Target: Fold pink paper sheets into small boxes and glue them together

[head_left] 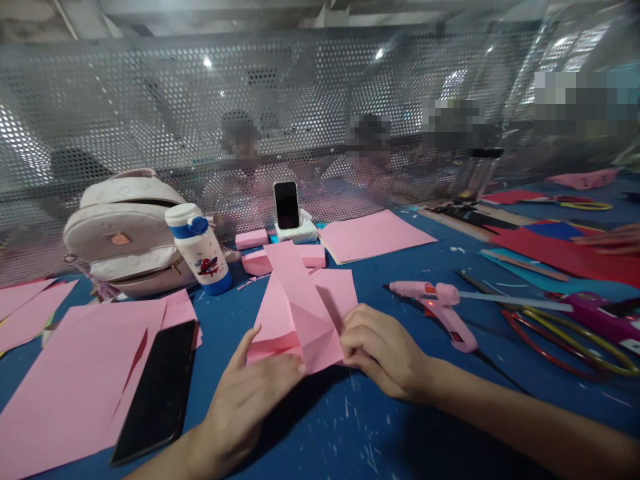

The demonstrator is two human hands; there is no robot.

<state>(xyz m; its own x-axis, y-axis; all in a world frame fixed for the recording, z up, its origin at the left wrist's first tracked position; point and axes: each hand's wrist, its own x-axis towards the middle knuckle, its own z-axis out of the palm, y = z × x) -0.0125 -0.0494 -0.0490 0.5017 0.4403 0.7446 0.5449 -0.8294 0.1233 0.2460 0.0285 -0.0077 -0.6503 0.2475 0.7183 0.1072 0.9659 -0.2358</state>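
Note:
A partly folded pink paper sheet [300, 307] lies on the blue table [350, 427] in front of me. My left hand [250, 393] rests on its lower left corner, thumb raised and fingers pressing the fold flat. My right hand [383, 350] is curled, its fingertips pinching the sheet's right edge. Both hands touch the same sheet.
A black phone [160, 390] lies on loose pink sheets [75, 373] at left. Behind stand a white backpack [120, 233], a white bottle [200, 248] and an upright phone [287, 204]. A pink glue gun [440, 310], hoops [575, 340], red and blue paper sit right. Another person's hand [613, 238] shows at far right.

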